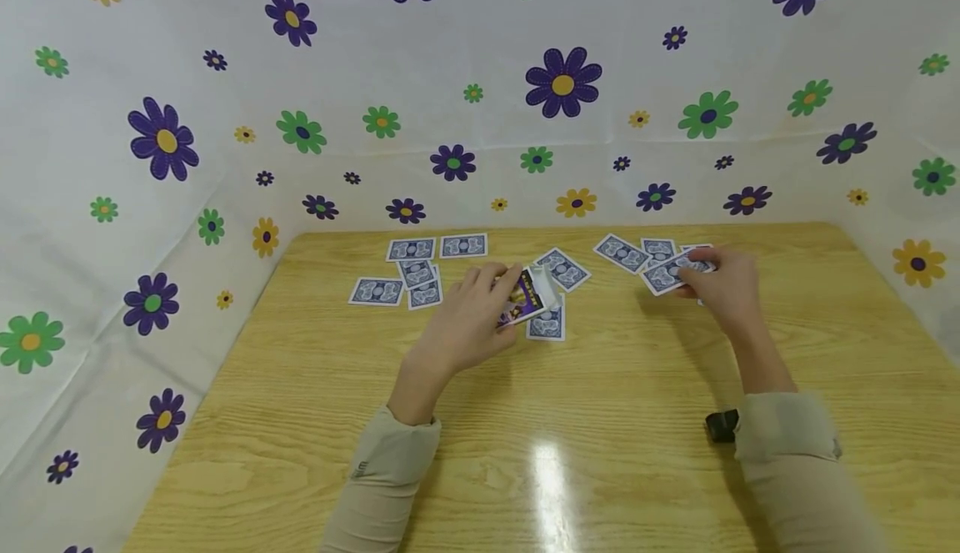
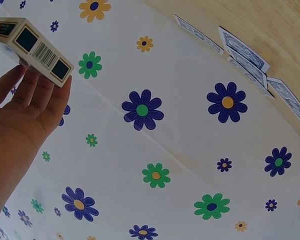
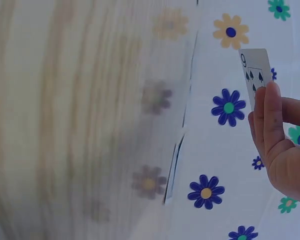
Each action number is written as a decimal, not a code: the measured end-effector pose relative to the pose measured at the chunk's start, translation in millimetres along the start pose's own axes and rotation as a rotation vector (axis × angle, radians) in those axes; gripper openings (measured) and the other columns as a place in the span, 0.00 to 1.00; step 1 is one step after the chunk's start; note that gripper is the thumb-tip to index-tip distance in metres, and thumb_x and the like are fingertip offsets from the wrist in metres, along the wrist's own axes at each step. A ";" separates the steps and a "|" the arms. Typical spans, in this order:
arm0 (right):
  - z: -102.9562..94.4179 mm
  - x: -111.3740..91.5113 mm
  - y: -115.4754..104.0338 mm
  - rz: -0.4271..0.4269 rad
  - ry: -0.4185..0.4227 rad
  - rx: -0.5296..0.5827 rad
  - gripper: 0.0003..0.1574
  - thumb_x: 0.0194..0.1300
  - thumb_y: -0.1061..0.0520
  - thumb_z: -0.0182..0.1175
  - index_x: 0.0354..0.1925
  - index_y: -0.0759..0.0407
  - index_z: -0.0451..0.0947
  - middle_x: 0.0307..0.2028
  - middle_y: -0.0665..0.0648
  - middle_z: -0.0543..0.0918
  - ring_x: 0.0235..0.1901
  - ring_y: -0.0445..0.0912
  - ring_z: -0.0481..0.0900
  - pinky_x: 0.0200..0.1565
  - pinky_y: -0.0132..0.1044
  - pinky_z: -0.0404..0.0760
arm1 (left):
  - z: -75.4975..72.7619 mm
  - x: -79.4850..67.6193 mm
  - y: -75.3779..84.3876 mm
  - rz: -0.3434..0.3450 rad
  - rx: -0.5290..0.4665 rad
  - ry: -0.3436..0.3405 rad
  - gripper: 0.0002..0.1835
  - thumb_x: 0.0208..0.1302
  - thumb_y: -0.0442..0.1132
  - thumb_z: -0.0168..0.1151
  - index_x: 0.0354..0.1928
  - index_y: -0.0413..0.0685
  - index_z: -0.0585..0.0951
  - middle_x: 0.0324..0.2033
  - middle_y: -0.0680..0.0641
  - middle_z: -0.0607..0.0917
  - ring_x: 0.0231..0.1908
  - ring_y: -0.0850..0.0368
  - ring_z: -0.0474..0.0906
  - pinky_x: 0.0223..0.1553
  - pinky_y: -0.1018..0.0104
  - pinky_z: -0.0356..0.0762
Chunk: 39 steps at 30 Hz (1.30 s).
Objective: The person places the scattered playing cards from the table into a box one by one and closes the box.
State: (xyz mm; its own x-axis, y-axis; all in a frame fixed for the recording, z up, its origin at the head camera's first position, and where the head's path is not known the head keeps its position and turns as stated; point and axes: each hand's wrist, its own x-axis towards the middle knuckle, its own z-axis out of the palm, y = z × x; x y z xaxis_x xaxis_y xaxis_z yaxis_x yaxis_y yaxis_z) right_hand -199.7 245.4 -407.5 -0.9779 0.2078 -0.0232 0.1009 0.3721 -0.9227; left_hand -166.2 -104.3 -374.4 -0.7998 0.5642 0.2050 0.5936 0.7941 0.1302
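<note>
My left hand (image 1: 468,319) grips a playing card box (image 1: 531,296), its white end flap standing up. The left wrist view shows the box's barcode side above the fingers. Close beside and beneath the box, two face-down cards, one angled (image 1: 562,269) and one upright (image 1: 546,325), lie on the table. With thumb and fingers, my right hand (image 1: 729,286) pinches a playing card (image 1: 663,276), blue back up. From below, the right wrist view reveals black spades on its face. This card overlaps several face-down cards (image 1: 621,253) at the back right.
At the back left lies another group of blue-backed cards (image 1: 377,291), some overlapping. The wooden table (image 1: 300,453) ends at a white cloth (image 1: 480,52) printed with flowers, behind and at the sides. A small black object (image 1: 722,426) shows beside the right cuff.
</note>
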 end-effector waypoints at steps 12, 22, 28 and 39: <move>20.5 -31.9 -26.2 -0.071 -0.040 0.122 0.32 0.68 0.64 0.59 0.67 0.74 0.66 0.60 0.72 0.69 0.29 0.34 0.83 0.36 0.29 0.85 | -0.8 1.5 2.9 -0.001 -0.023 -0.036 0.42 0.60 0.44 0.65 0.75 0.45 0.61 0.64 0.43 0.70 0.62 0.48 0.68 0.60 0.52 0.73; 38.6 -62.6 -54.0 -0.242 -0.036 0.069 0.34 0.66 0.64 0.62 0.68 0.68 0.68 0.52 0.69 0.78 0.25 0.34 0.83 0.31 0.28 0.84 | 2.8 4.9 5.0 0.010 -0.048 -0.036 0.42 0.60 0.43 0.65 0.75 0.45 0.61 0.64 0.43 0.70 0.62 0.48 0.67 0.62 0.54 0.72; 50.9 -79.0 -61.4 -0.380 -0.011 0.017 0.34 0.65 0.67 0.61 0.69 0.65 0.68 0.48 0.67 0.79 0.27 0.31 0.83 0.22 0.25 0.75 | 3.0 4.1 6.2 0.019 -0.041 -0.034 0.43 0.59 0.42 0.66 0.75 0.44 0.61 0.64 0.42 0.70 0.62 0.48 0.68 0.62 0.54 0.72; 69.6 -78.7 -58.3 -0.538 -0.046 0.144 0.34 0.66 0.75 0.53 0.70 0.68 0.65 0.59 0.66 0.72 0.43 0.49 0.84 0.39 0.29 0.84 | 4.4 4.0 9.4 0.041 -0.031 -0.015 0.43 0.58 0.42 0.66 0.75 0.44 0.61 0.63 0.42 0.71 0.59 0.48 0.70 0.60 0.55 0.73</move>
State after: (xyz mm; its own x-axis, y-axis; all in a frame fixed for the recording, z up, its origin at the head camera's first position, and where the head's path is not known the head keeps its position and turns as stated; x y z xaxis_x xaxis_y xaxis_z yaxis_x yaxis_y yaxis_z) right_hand -141.3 144.5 -378.7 -0.8918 -0.0184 0.4521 -0.4379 0.2868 -0.8521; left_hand -164.3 -93.6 -376.6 -0.7759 0.5996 0.1962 0.6282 0.7631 0.1518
